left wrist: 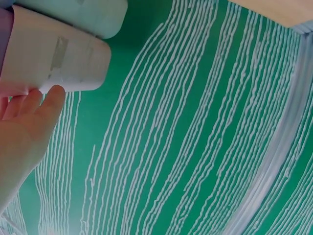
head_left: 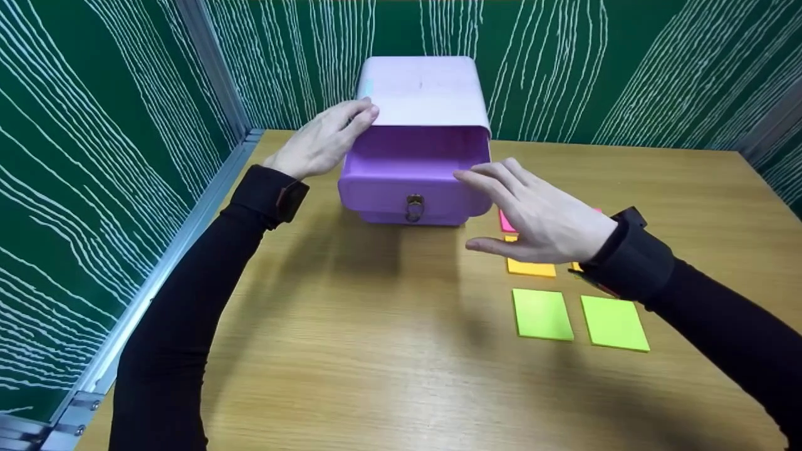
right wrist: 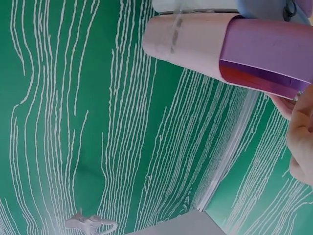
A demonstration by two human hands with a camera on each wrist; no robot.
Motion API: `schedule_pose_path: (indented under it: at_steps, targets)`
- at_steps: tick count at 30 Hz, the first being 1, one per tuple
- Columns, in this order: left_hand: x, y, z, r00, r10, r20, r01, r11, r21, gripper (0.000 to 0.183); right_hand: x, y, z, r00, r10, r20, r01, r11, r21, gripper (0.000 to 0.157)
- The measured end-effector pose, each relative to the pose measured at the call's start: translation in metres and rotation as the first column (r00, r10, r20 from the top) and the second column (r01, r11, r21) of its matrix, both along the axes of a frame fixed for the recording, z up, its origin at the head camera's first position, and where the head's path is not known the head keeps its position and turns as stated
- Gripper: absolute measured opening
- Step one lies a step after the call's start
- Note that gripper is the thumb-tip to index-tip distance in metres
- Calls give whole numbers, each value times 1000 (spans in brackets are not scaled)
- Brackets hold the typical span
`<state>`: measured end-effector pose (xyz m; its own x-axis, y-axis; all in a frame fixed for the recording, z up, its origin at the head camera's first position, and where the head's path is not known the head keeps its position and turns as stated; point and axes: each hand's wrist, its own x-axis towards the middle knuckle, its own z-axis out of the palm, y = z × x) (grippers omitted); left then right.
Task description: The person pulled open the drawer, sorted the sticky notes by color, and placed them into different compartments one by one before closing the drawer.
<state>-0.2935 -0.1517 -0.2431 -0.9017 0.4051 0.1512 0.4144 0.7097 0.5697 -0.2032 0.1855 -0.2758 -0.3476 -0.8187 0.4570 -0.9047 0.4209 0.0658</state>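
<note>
A small drawer box with a pale pink casing (head_left: 426,91) stands at the back of the table, its purple drawer (head_left: 376,195) pulled out towards me. The inside of the drawer shows bare purple walls, and a metal ring pull (head_left: 414,208) hangs at the front. My left hand (head_left: 322,138) rests on the casing's upper left side, thumb near the top edge. In the left wrist view its fingertips (left wrist: 55,93) meet the casing. My right hand (head_left: 539,210) is at the drawer's front right corner, index fingertip overlapping the rim, thumb held apart below.
Right of the box lie sticky note pads: green pads (head_left: 542,314) in front, orange pads (head_left: 531,268) behind them, and pink ones (head_left: 507,222) partly hidden by my right hand. Green walls with white wavy lines (head_left: 564,75) enclose the wooden table (head_left: 376,376). A metal rail (head_left: 144,294) runs along its left edge.
</note>
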Motion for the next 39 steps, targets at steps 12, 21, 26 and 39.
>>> schedule_pose_path:
  at_steps: [12, 21, 26, 39]
  targets:
    - [3, -2, -6, 1000, 3, -10, -3, 1000, -6, 73, 30, 39, -54, 990, 0, -143, -15, 995, -103, 73]
    - [4, -2, -5, 1000, 1, -8, -1, 1000, 8, 73, 57, 92, -131, 987, -123, 101, 108, 984, 140, 74]
    - [4, -1, -7, 1000, -6, 1, 6, 1000, 14, 74, 59, 105, -149, 977, -160, 142, 135, 975, 174, 63]
    - [4, -3, -7, 1000, -13, 17, 12, 1000, 21, 74, 37, 96, -89, 971, -133, 198, 105, 983, 149, 71]
